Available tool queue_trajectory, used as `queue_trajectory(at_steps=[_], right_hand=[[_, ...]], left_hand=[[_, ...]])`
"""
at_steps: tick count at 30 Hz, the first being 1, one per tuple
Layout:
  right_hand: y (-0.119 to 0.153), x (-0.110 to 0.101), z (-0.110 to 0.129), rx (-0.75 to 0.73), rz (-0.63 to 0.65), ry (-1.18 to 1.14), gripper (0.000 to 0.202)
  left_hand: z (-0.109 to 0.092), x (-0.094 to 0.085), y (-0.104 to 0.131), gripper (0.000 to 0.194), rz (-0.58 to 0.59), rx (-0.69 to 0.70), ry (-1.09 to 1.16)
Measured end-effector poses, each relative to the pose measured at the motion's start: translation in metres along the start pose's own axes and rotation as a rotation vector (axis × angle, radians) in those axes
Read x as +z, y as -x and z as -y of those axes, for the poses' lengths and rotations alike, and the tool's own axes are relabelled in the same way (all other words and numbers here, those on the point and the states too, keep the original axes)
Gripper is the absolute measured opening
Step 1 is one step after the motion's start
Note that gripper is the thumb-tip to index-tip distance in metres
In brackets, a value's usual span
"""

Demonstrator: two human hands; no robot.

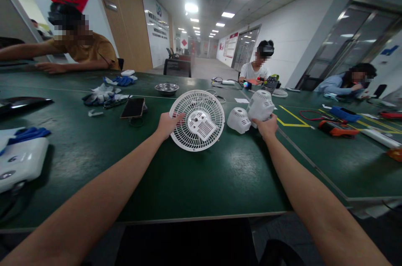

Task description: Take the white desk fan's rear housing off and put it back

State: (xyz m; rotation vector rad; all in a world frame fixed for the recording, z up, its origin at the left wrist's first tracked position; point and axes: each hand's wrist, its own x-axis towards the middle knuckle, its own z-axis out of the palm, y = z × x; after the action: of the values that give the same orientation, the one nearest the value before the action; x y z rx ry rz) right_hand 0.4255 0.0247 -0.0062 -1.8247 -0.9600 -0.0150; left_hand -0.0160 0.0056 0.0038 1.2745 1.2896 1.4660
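A round white fan grille (201, 121) with a slotted plate at its centre is tilted up at the middle of the view. My left hand (169, 125) grips its left rim, fingers partly behind it. To the right, my right hand (266, 127) is closed on a white vented housing (261, 104), held at its lower edge. A second white vented housing (239, 120) stands on the green table (201, 190), between the grille and the held housing.
A phone (133, 107), gloves (102, 93) and a metal bowl (166, 88) lie left of the grille. A white device (23, 159) is at far left. An orange-black meter (337, 128) and blue tray (344, 113) sit right. Three people sit around the table.
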Motion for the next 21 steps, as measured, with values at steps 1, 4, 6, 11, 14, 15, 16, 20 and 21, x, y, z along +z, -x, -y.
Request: queue_trajectory(at_steps=[1,4,6,11,14,15,16,20,21], right_hand=[[0.000,-0.002,0.003,-0.007,-0.030,0.001,0.090],[0.003,-0.009,0.018,-0.074,-0.134,-0.017,0.090],[0.008,-0.014,0.031,-0.136,-0.174,-0.057,0.089],[0.029,-0.016,0.057,-0.234,-0.109,-0.191,0.088],[0.042,-0.011,0.061,-0.248,-0.036,-0.205,0.088],[0.045,-0.009,0.061,-0.248,-0.010,-0.185,0.088],[0.048,-0.008,0.060,-0.247,0.025,-0.158,0.086],[0.053,-0.004,0.057,-0.245,0.172,-0.056,0.084],[0.053,-0.003,0.057,-0.246,0.183,-0.048,0.084]], left_hand=[[0.000,0.000,0.000,0.019,0.013,-0.004,0.011],[-0.001,0.000,0.001,0.019,0.030,-0.012,0.019],[0.001,0.000,-0.001,0.019,0.026,-0.008,0.012],[0.007,-0.001,-0.007,0.022,0.030,-0.003,0.032],[0.010,-0.001,-0.009,0.023,0.034,-0.003,0.041],[0.011,-0.001,-0.010,0.023,0.036,-0.002,0.041],[0.011,-0.002,-0.010,0.023,0.040,0.001,0.042],[0.010,-0.003,-0.008,0.022,0.055,0.027,0.034],[0.010,-0.003,-0.007,0.023,0.053,0.027,0.028]])
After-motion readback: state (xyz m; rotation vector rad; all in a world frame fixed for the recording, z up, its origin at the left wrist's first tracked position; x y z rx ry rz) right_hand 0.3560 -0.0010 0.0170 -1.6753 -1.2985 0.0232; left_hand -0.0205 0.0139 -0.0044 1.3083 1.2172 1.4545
